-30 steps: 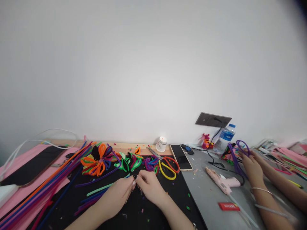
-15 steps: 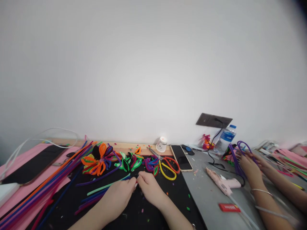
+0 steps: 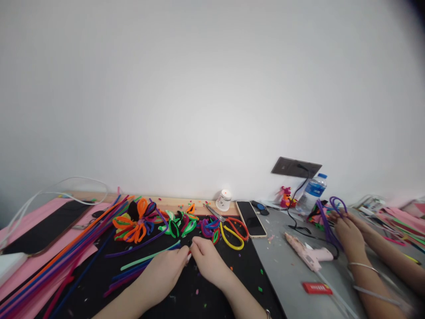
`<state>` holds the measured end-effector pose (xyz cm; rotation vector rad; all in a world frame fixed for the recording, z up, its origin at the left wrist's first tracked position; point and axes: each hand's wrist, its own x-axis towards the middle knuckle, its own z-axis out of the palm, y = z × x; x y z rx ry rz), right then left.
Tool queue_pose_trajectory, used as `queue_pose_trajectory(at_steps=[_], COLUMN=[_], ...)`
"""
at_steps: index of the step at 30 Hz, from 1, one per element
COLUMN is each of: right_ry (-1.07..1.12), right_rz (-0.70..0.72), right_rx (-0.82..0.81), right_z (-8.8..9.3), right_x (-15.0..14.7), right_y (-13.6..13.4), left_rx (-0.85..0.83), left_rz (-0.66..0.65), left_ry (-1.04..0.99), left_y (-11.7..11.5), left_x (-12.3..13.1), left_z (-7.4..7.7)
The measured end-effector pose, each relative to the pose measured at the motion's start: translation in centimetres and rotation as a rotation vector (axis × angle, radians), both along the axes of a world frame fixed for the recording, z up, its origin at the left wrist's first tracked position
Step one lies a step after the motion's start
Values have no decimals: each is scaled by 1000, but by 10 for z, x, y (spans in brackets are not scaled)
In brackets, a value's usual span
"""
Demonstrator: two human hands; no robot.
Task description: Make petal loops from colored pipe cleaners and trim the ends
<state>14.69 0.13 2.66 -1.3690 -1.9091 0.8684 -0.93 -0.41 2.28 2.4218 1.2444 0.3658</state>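
Note:
My left hand [image 3: 169, 269] and my right hand [image 3: 208, 261] meet fingertip to fingertip above the black mat [image 3: 186, 301]. Both are closed in a pinch, and a small dark bit shows between them, too small and covered to name. Just beyond my fingers lie looped pipe cleaners in purple and blue [image 3: 210, 227] and in green [image 3: 172, 227]. An orange pipe-cleaner flower [image 3: 136, 221] sits farther left. Scissors [image 3: 234, 235] with red and yellow handles rest beyond my right hand. Cut pipe cleaners [image 3: 142, 263] lie beside my left hand.
Long pipe cleaners [image 3: 76, 252] cover pink sheets on the left. A paper cup [image 3: 223, 200] and a phone [image 3: 251, 219] stand and lie at the back. On the right are a glue gun [image 3: 308, 252], a water bottle [image 3: 314, 192] and another person's hands [image 3: 348, 232] with purple pipe cleaners.
My hands stay in almost the same place, with the right fingers shifted very slightly. The other person's hands have moved a little, and their purple loop has become smaller.

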Motion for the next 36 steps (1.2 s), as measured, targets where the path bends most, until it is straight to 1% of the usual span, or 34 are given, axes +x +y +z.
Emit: queue_pose_trajectory(at_steps=[3,5,10,12,15,17,20,23,25,27,29,30,32,34,36], right_ry=[25,41,70,63,28,12,10,1,-3,9,35,52,103,162,211], right_rz=[1,-5,-23,-34,-38,-23,17,40,55,67,51,34,-3,-47,-89], right_rx=[9,24,88,133,217,268,341,425,467,464,394,336,197,77,-18], right_z=[-1,-1,2,5,10,13,17,18,19,19,18,16,13,9,6], right_x=[0,-1,-5,-7,-10,-12,-15,-17,-17,-15,-13,-11,-9,-7,-8], right_y=[0,0,-3,-6,-12,-18,-26,-32,-34,-32,-27,-23,-15,-9,-5], left_rx=[-62,-174,-636,-836,-1107,-1253,-1405,-1512,-1536,-1479,-1306,-1161,-788,-413,-127], left_rz=[-16,-28,-50,-98,-175,-211,-285,-360,-384,-358,-288,-236,-131,-57,-23], left_ry=[-157,-308,-742,-895,-1068,-1122,-1154,-1157,-1154,-1140,-1085,-1038,-857,-610,-357], left_y=[1,2,6,8,8,7,6,5,5,5,6,6,7,7,6], left_x=[-1,0,4,5,1,-4,-11,-14,-14,-11,-7,-5,-2,-2,-3], left_z=[0,0,-4,-4,2,8,14,15,13,10,7,6,3,3,5])
